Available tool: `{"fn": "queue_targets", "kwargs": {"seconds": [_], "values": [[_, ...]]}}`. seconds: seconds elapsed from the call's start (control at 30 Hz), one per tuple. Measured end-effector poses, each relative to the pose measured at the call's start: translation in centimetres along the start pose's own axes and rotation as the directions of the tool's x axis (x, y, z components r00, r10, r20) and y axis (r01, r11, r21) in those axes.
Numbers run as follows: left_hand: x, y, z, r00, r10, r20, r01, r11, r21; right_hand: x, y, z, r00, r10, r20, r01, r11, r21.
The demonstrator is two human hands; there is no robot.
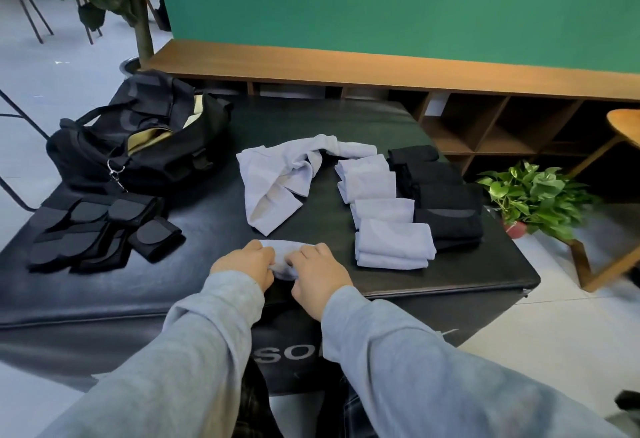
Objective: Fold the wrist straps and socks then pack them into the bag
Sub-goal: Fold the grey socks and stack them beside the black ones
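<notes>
Both hands grip one pale grey sock at the near edge of the black padded surface. My left hand pinches its left end and my right hand curls over its right end. Loose pale socks lie in a heap behind. Folded pale socks form a row to the right, with folded black socks beside them. Black wrist straps lie at the left. The black bag stands open at the back left.
A potted green plant stands on the floor at the right, next to a wooden stool. A low wooden shelf unit runs along the green wall behind. A tall plant's trunk rises at the back left.
</notes>
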State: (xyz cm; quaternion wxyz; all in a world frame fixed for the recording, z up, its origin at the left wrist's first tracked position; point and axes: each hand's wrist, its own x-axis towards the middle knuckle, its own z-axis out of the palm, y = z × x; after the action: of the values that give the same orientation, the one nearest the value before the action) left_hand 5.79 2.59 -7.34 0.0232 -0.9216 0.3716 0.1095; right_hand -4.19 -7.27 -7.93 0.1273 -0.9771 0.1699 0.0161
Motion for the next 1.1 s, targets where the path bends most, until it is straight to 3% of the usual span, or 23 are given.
{"fn": "queue_targets", "kwargs": {"seconds": [0.17, 0.3, 0.4, 0.5, 0.67, 0.8, 0.9, 1.1], "values": [[-0.3, -0.4, -0.2, 0.993, -0.025, -0.119, 0.017, 0.998, -0.064, 0.9, 0.6, -1.5, 1.0, 0.006, 0.025, -0.006, 0.999, 0.035], [0.1, -0.3, -0.8, 0.952, -0.041, -0.303, -0.075, 0.93, -0.359, 1.6, 1.5, -3.6, 0.985, 0.002, -0.175, 0.0, 1.0, 0.012], [1.4, 0.8, -1.9, 0.931, -0.027, -0.363, -0.164, 0.859, -0.485, 2.3, 2.9, -5.7, 0.967, 0.066, -0.245, -0.045, 0.995, 0.09], [3.2, 2.4, -3.2, 0.91, -0.043, -0.413, -0.194, 0.836, -0.514, 3.3, 4.5, -7.4, 0.953, 0.116, -0.281, -0.074, 0.985, 0.155], [6.7, 5.3, -5.5, 0.842, 0.09, -0.532, -0.374, 0.809, -0.453, 5.3, 8.4, -10.3, 0.934, 0.176, -0.312, -0.09, 0.959, 0.269], [9.6, 7.5, -7.2, 0.858, 0.187, -0.479, -0.408, 0.815, -0.412, 7.5, 12.1, -12.0, 0.901, 0.281, -0.331, -0.128, 0.901, 0.415], [12.3, 9.0, -7.8, 0.888, 0.257, -0.382, -0.41, 0.819, -0.402, 9.3, 14.6, -12.7, 0.888, 0.245, -0.389, -0.094, 0.925, 0.367], [17.2, 10.8, -6.7, 0.919, 0.325, -0.225, -0.387, 0.853, -0.349, 12.5, 18.1, -11.9, 0.918, 0.255, -0.305, -0.159, 0.939, 0.304]]}}
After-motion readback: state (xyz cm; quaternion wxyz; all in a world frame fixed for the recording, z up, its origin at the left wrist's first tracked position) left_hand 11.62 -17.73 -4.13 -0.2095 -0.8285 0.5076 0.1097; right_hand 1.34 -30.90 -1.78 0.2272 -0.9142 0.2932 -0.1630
